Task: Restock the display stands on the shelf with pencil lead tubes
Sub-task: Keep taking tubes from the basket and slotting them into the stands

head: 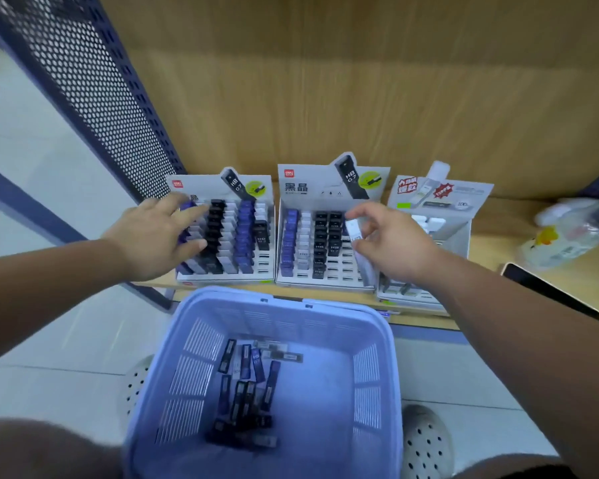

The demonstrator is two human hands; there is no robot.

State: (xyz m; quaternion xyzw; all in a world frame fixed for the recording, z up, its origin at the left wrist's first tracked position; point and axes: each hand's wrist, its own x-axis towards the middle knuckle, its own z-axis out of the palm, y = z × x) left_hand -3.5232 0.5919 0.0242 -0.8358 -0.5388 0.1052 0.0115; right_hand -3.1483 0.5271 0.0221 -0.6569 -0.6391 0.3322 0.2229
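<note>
Above the middle display stand, near one o'clock, the right hand pinches a pale lead tube between thumb and fingertips. At eleven o'clock the left hand lies spread on the left stand, seemingly gripping nothing. Such tubes should be light, rigid and slick; grip the long sides. More tubes lie in the lilac basket at six o'clock, below the wooden shelf, on pale tiles.

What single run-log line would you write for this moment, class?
left hand: open, touching left display stand tubes | right hand: pinches white lead tube over middle stand | basket: loose tubes inside
</note>
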